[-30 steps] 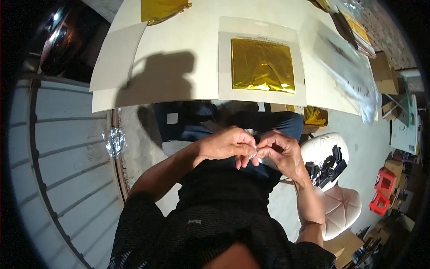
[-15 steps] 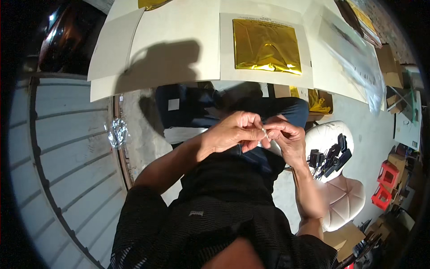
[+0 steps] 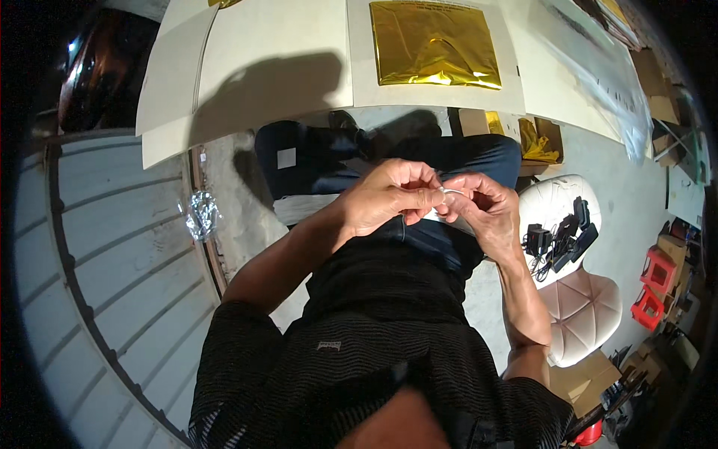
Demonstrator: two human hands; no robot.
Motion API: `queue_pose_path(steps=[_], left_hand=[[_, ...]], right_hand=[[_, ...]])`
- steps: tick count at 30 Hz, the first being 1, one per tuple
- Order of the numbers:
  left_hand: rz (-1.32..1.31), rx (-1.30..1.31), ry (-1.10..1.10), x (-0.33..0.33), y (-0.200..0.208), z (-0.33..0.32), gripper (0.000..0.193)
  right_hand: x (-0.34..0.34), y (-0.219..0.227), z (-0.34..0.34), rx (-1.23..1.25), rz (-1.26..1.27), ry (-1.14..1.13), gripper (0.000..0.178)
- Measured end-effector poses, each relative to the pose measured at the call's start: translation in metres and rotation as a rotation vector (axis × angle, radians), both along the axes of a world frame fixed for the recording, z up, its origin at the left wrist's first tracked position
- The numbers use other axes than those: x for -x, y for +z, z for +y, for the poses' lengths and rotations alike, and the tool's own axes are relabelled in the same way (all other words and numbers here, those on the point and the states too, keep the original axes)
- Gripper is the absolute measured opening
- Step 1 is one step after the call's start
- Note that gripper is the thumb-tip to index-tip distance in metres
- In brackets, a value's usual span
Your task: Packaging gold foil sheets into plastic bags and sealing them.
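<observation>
Above my lap, my left hand and my right hand meet fingertip to fingertip. Both are closed in a pinch on a thin white strip, a short curved piece of which shows between them. Fingers cover the rest, so I cannot tell its full length or what it is made of. Beyond my hands, a flat shiny gold foil packet lies on a pale printed sheet on the table.
The cream table spans the far side, with clear plastic bags at its right. Black adapters and cables rest on a white chair to my right. Crumpled clear plastic lies left, beside a ribbed metal panel.
My hands stay pinched together, with finger positions slightly shifted and more of the white strip showing between them. The whole view has tilted slightly, so the table sits higher in the picture.
</observation>
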State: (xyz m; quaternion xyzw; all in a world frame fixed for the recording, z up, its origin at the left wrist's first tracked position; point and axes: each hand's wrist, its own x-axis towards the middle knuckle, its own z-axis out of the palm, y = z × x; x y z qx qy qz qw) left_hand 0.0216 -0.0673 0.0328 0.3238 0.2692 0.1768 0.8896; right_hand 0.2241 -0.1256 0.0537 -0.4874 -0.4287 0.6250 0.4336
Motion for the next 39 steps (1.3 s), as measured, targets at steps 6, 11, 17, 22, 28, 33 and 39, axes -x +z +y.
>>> queue_pose_path(steps=[6, 11, 17, 22, 28, 33, 39], left_hand=[[0.000, -0.193, 0.116, -0.001, 0.006, -0.003, 0.034], [0.303, -0.410, 0.151, -0.010, 0.007, -0.005, 0.038], [0.271, -0.266, 0.208, -0.010, 0.006, 0.001, 0.028], [0.304, -0.226, 0.301, -0.011, 0.001, 0.003, 0.029], [0.341, -0.362, 0.317, -0.018, 0.002, 0.001, 0.025], [0.357, -0.518, 0.357, -0.022, 0.004, -0.002, 0.020], [0.336, -0.432, 0.374, -0.019, -0.004, -0.005, 0.020]], right_hand=[[-0.005, -0.002, 0.000, 0.017, 0.013, -0.075, 0.010], [-0.001, -0.009, -0.001, 0.004, 0.014, -0.162, 0.010], [0.008, -0.011, -0.003, -0.133, -0.139, -0.214, 0.025], [0.005, -0.008, -0.009, -0.479, -0.617, -0.315, 0.031], [0.023, -0.012, -0.006, -0.618, -0.861, -0.326, 0.032], [0.032, -0.019, -0.008, -0.516, -0.665, -0.419, 0.029], [0.036, -0.016, -0.005, -0.498, -0.593, -0.458, 0.020]])
